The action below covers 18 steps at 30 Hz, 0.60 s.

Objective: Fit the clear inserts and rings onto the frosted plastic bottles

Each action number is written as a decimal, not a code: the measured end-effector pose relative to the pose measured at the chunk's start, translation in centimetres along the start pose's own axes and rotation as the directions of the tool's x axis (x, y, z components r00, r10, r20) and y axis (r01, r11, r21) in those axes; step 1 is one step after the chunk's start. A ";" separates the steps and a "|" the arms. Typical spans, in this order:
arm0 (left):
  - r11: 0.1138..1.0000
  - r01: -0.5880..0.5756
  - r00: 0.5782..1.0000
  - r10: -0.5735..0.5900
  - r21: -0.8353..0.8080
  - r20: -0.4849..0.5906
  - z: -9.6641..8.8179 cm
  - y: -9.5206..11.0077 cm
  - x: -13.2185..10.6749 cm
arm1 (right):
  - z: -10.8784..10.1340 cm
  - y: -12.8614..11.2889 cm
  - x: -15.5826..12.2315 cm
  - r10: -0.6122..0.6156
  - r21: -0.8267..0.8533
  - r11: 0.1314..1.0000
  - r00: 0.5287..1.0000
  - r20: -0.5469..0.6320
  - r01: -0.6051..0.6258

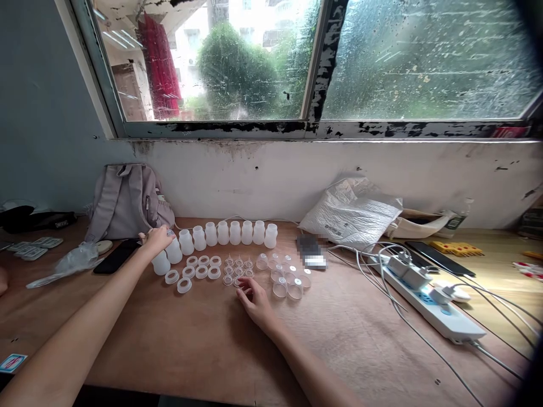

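My left hand (158, 239) reaches to the left end of a curved row of small white plastic bottles (223, 232) and its fingers close round one of them (173, 250). My right hand (254, 301) rests on the wooden table with its fingers spread, the fingertips at a small clear nozzle (237, 281). In front of the bottles lie several white rings (199, 269), several clear nozzles (238, 263) and several clear caps (285, 280).
A grey backpack (127, 199) leans on the wall at the left, with a black phone (116, 255) and a clear bag (72, 261) beside it. At the right are a white padded bag (352, 212), a power strip (428, 299) with chargers and cables, and another phone (439, 257).
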<state>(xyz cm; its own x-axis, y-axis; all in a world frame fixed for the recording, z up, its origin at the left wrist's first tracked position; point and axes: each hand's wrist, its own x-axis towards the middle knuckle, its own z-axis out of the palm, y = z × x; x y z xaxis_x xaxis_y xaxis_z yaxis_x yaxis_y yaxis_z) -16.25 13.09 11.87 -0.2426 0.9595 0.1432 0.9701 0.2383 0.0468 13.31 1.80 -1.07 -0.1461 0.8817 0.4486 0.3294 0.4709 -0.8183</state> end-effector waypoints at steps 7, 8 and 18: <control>1.000 0.006 1.000 -0.006 0.000 0.005 -0.2 0.2 -0.4 | 0.0 -0.3 0.0 0.000 -0.002 1.000 1.000 0.014 0.000; 1.000 0.007 1.000 -0.007 0.001 0.002 -0.2 0.2 -0.4 | -0.1 -0.3 0.0 -0.001 -0.003 1.000 1.000 0.010 0.001; 0.996 -0.080 0.979 0.069 -0.049 -0.192 -0.1 0.5 -1.3 | -0.3 0.2 0.5 0.047 -0.038 0.998 0.999 -0.025 -0.048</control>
<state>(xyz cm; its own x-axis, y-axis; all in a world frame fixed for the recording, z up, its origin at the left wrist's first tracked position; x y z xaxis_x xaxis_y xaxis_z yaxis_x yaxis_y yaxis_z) -15.48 11.93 11.81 -0.1723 0.9271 0.3328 0.9847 0.1531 0.0832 13.56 2.31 -0.94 -0.1076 0.9018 0.4185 0.3711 0.4270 -0.8246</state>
